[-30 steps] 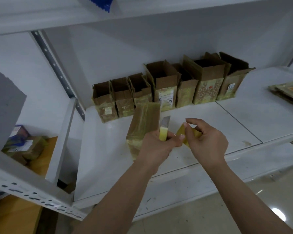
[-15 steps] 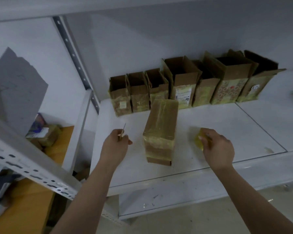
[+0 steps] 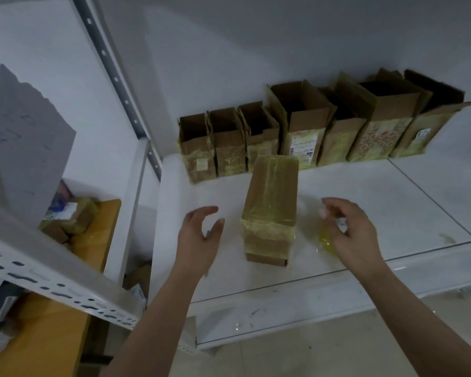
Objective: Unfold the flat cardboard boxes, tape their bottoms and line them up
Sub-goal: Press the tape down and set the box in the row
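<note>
In the head view, a tall cardboard box [image 3: 269,208] is seen standing on the white shelf [image 3: 378,202], its taped bottom turned upward and yellowish tape wrapped over the top and down the near face. It stands apart from both hands, between them, and just in front of the row of boxes [image 3: 318,131] lined up against the back wall. Seven open-topped boxes can be counted in that row, set side by side with flaps raised; the three on the left are shorter, the four on the right taller, and printed labels are visible on some fronts.

The left hand [image 3: 199,238] is held above the shelf to the left of the taped box, fingers and thumb spread in a loose curve with nothing gripped between them. A small dark shape is glimpsed beneath the palm, but what it is cannot be told.

The right hand [image 3: 348,229] is held to the right of the box, over a yellow tape roll [image 3: 325,238] lying on the shelf. Its fingers are bent downward above the roll; whether the roll is actually gripped or only touched cannot be told, as the hand is blurred.

At the left, a perforated metal shelf upright [image 3: 114,74] is seen, and beyond it a wooden bench [image 3: 38,336] bearing a few taped parcels [image 3: 74,216].
</note>
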Tool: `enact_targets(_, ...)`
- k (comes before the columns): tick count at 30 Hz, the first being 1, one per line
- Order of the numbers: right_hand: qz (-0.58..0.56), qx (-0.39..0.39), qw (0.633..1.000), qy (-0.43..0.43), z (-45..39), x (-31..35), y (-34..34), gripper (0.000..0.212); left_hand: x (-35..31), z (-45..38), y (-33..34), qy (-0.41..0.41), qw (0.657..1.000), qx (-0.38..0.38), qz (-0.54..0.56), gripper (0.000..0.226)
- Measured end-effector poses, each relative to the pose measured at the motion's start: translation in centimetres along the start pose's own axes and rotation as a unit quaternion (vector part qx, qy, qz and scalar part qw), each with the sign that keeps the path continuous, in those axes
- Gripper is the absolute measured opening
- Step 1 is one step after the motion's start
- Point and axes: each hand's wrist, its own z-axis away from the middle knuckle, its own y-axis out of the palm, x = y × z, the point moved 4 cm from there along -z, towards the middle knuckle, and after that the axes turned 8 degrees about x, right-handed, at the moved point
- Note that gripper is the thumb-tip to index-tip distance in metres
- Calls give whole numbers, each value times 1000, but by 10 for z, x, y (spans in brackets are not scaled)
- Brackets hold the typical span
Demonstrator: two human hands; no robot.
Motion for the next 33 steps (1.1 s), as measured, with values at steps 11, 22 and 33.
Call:
enact_targets(11,-60,93,993,-37,24,62,30,53,-38,14,27,87,952,112,269,35)
enact_targets(22,-154,-25,985,-72,24,103,-6,52,-87,32,9,175,946,6,272,33)
enact_targets(33,-119,-104,985,-66,30,140,-48,53,-133,53,-10,216,938,-92,254,29)
